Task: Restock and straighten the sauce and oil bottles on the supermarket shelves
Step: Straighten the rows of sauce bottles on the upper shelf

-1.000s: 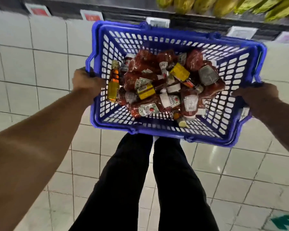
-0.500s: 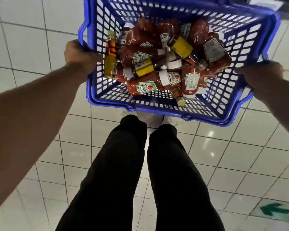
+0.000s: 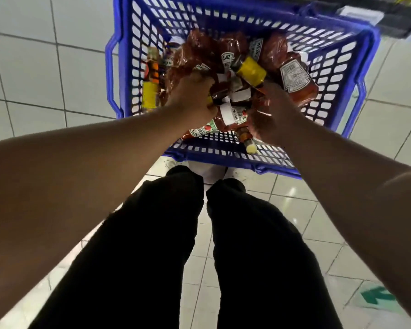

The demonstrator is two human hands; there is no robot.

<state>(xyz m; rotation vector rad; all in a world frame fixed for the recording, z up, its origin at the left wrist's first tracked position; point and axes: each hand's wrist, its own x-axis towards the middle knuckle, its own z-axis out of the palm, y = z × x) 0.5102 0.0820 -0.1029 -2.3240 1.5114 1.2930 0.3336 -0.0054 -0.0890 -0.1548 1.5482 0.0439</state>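
1. Floor (image 3: 57,74): pale glossy square tiles with thin dark grout lines; small light reflections on the right side.
2. Green arrow marking (image 3: 377,299) on the floor, lower right corner, partly cut off by the frame edge.
3. Black trousers (image 3: 152,245): two legs, lower centre.
4. White shoe tips (image 3: 207,170), just past the trouser cuffs.

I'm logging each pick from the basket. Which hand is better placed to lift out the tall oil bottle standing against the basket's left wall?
Left, probably. The left hand is in the pile next to the oil bottle; the right hand is across the basket, over the ketchup bottles.
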